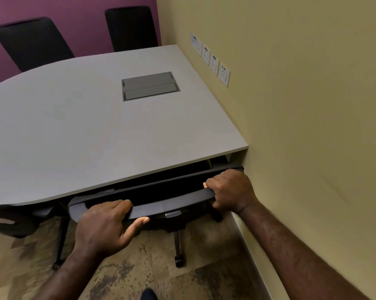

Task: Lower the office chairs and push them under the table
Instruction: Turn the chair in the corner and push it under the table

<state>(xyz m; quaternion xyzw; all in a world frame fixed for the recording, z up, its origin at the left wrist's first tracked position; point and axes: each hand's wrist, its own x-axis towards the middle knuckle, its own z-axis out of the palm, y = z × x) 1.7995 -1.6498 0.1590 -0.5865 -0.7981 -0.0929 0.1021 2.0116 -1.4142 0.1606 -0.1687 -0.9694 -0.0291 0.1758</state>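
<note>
Both hands held the top rail of a black office chair (161,194) that stood at the near edge of the grey bench (74,131), its seat already under the benchtop. The left hand (105,226) curled over the rail's left part, fingers (120,204) on top and thumb beneath. The right hand (230,191) gripped the rail's right end, close to the yellow wall (301,105). A closed cable hatch (149,85) sat flush in the bench. Beyond the bench's far edge stood two black chair backs (33,42) against a purple wall (85,22). Wall sockets (211,58) ran above the bench's right edge.
</note>
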